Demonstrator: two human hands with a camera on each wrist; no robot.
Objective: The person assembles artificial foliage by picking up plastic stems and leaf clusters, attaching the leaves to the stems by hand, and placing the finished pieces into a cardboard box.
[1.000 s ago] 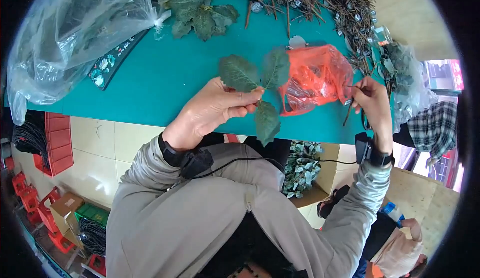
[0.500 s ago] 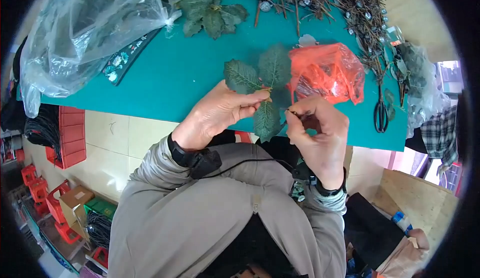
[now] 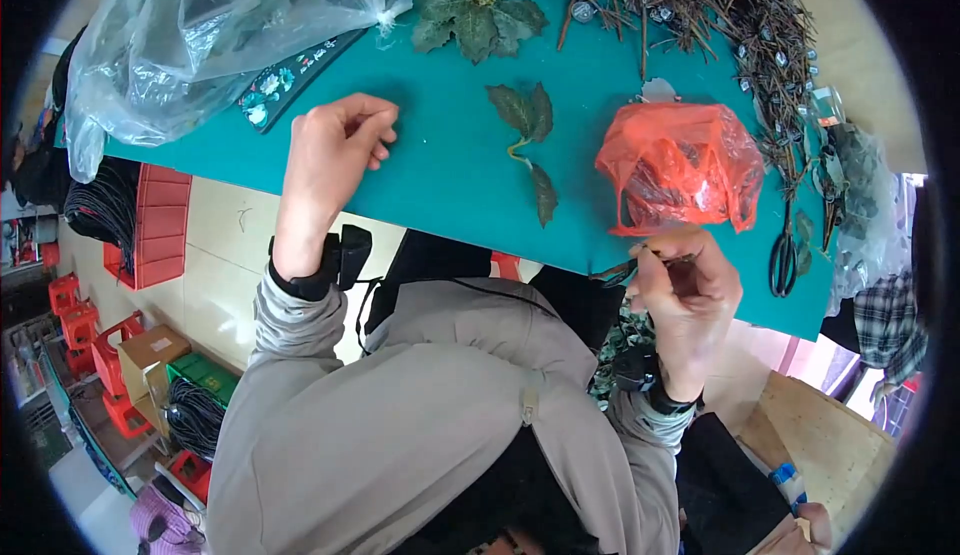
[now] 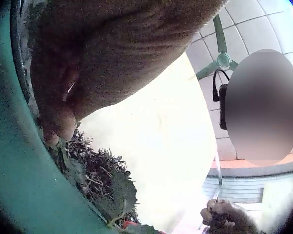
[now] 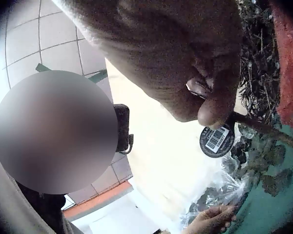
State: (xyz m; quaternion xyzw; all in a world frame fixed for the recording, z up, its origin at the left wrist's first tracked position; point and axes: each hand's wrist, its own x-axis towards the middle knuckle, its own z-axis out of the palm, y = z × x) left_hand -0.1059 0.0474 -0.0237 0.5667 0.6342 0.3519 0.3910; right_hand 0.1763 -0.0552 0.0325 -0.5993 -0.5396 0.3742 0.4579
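One sprig (image 3: 528, 126) (three-leaved), on table (image 3: 450, 180), right of left hand (image 3: 335, 150)

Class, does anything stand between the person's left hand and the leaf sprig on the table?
Nothing visible does: green tabletop fills the gap between the left hand and the leaf sprig. The red bag lies beyond the sprig, to its right.

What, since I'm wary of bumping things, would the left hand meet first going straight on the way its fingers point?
Probably the leaf sprig on the green table, ahead of the left hand; its height is unclear, so it might pass above.
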